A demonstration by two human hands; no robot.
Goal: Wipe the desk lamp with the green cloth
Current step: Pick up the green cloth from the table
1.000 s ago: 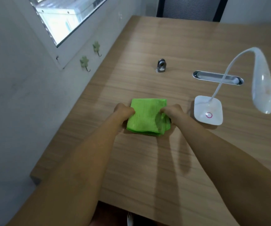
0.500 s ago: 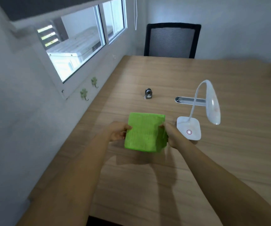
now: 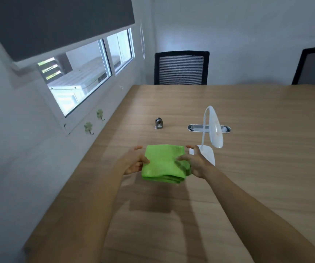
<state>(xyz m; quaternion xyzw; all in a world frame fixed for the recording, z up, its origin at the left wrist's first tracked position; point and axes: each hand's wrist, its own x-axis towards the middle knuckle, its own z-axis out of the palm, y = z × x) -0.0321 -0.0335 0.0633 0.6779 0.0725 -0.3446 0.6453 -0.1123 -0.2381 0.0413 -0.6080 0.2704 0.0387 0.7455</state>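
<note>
Both hands hold the folded green cloth (image 3: 164, 163) up off the table (image 3: 257, 177) — the left hand (image 3: 135, 162) grips its left edge, the right hand (image 3: 195, 164) its right edge. The white desk lamp (image 3: 214, 130) stands just beyond the right hand, its head bent downward — untouched.

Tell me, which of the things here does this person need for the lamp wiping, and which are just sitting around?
Needed for the job:
- green cloth, folded, held off the table between the left hand and right hand
- white desk lamp, standing just right of the cloth

Just sitting around:
- small metal piece
- cable slot in the table
- two chairs
- wall hooks
</note>
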